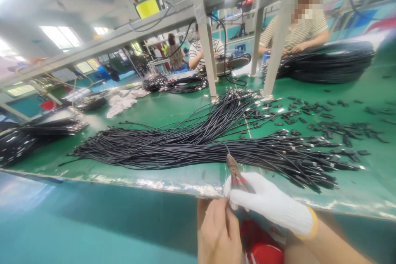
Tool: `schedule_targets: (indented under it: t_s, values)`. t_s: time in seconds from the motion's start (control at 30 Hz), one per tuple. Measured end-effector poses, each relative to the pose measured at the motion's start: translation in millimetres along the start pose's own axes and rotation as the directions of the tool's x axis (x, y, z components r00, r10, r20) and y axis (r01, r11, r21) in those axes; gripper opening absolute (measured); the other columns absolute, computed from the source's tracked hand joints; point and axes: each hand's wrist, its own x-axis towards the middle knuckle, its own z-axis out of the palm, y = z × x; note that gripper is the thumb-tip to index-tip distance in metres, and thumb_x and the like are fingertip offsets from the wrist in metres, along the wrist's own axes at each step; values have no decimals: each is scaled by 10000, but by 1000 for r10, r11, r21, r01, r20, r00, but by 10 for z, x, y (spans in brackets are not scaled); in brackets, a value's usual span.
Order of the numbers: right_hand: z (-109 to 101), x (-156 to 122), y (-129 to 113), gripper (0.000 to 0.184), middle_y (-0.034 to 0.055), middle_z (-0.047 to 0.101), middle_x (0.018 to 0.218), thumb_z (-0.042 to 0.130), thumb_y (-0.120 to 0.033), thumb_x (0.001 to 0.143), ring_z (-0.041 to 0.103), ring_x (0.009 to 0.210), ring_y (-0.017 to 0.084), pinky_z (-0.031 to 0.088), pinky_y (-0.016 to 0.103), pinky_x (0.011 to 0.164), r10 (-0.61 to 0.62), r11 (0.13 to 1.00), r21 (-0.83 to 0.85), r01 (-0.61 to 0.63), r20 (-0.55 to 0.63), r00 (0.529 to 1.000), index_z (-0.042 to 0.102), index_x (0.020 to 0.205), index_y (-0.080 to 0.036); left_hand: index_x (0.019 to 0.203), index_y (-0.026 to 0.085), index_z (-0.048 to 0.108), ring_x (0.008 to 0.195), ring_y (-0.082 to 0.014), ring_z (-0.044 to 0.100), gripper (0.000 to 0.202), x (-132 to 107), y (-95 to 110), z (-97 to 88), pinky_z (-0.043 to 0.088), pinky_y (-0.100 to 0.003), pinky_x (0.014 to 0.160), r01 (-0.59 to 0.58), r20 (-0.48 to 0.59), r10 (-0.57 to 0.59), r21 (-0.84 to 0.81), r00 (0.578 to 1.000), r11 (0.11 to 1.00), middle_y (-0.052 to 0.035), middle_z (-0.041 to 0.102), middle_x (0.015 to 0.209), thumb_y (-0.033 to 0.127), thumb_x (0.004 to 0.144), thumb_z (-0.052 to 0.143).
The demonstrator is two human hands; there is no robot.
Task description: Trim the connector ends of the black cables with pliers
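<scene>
My right hand, in a white knit glove with a yellow cuff, is closed around a pair of cutting pliers with red on the handles. Their jaws point up and away, over the table's front edge. My bare left hand is closed in a pinch just below the pliers, near the gloved fingers. What it pinches is hidden. Beyond the pliers lies a long bundle of black cables, with metal-tipped connectors at the right end. One cable curves close to the plier tips; whether it touches them I cannot tell.
Small black plastic pieces lie scattered on the green table. Coiled cables sit at the back right, before a person in a striped shirt. Metal posts rise from the table. A red container stands below.
</scene>
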Motion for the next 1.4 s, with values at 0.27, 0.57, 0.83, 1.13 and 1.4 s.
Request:
schedule_targets:
  t_s: [0.27, 0.57, 0.83, 1.13, 1.4]
  values:
    - [21, 1, -25, 105, -6, 638, 740, 583, -304, 820, 531, 696, 144, 408, 271, 622, 6, 998, -69, -7, -27, 1000, 613, 809, -204, 1104, 207, 618, 885, -250, 704, 299, -18, 20, 11, 499, -349, 800, 16, 49, -18, 55, 999, 998, -100, 746, 967, 55, 976, 395]
    - [32, -16, -18, 231, 27, 656, 816, 565, -402, 835, 585, 802, 216, 439, 345, 718, -3, 986, -165, -8, -66, 998, 668, 851, -196, 805, 253, 548, 655, -199, 552, 263, 82, 128, -3, 356, -310, 629, 271, 115, -264, -44, 958, 962, -6, 591, 738, 128, 964, 379]
    - [43, 3, 30, 142, -8, 674, 758, 569, -304, 854, 591, 732, 161, 443, 292, 685, -37, 998, -58, 34, -43, 998, 663, 827, -201, 788, 237, 560, 667, -190, 555, 261, 107, 185, 22, 357, -302, 668, 331, 104, -319, -146, 942, 932, -3, 600, 719, 175, 969, 382]
    - [52, -5, 61, 143, 6, 707, 772, 579, -280, 864, 621, 749, 161, 466, 287, 715, -51, 998, 45, 52, -41, 998, 693, 847, -196, 675, 234, 488, 584, -156, 454, 290, 170, 140, 7, 333, -285, 609, 431, 219, -379, -290, 899, 855, 18, 517, 623, 164, 934, 376]
    - [6, 35, 96, 165, 8, 675, 727, 602, -354, 874, 594, 677, 158, 473, 291, 649, -95, 988, 116, 97, -29, 995, 641, 817, -204, 795, 177, 680, 597, -151, 507, 261, 190, 87, -178, 388, -263, 589, 668, 484, -461, -539, 744, 513, -32, 620, 689, 326, 913, 501]
